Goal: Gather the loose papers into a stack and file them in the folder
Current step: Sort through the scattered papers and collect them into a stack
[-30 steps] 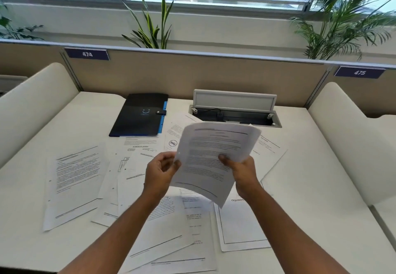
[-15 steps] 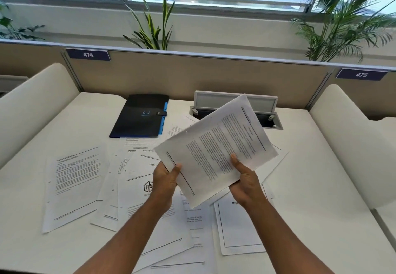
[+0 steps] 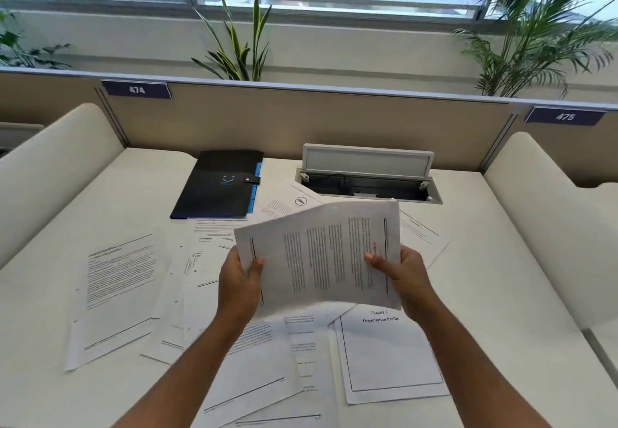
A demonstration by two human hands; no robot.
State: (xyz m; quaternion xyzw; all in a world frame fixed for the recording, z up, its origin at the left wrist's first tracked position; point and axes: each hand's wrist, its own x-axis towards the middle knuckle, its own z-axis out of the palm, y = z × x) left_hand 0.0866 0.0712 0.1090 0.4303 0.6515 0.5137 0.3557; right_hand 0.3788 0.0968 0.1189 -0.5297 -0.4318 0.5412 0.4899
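Note:
I hold a small bundle of printed papers [image 3: 321, 257] in the air above the desk, turned sideways so its text lines run vertically. My left hand [image 3: 239, 285] pinches its left edge and my right hand [image 3: 406, 280] grips its right edge, thumb on top. Several loose sheets lie scattered below: one at the left [image 3: 115, 297], overlapping ones in the middle [image 3: 254, 360], a "Chapter 2 Organization Profile" page [image 3: 388, 357] at the right. The black folder [image 3: 219, 185] with a blue edge lies closed at the back of the desk.
An open cable box with a raised lid [image 3: 368, 173] sits in the white desk [image 3: 501, 277] behind the papers. Padded white dividers [image 3: 548, 206] flank both sides. A beige partition [image 3: 301, 119] closes the back, with plants behind it.
The bundle has been rotated from upright to sideways. My hands shifted from its lower edge to opposite short edges, further apart.

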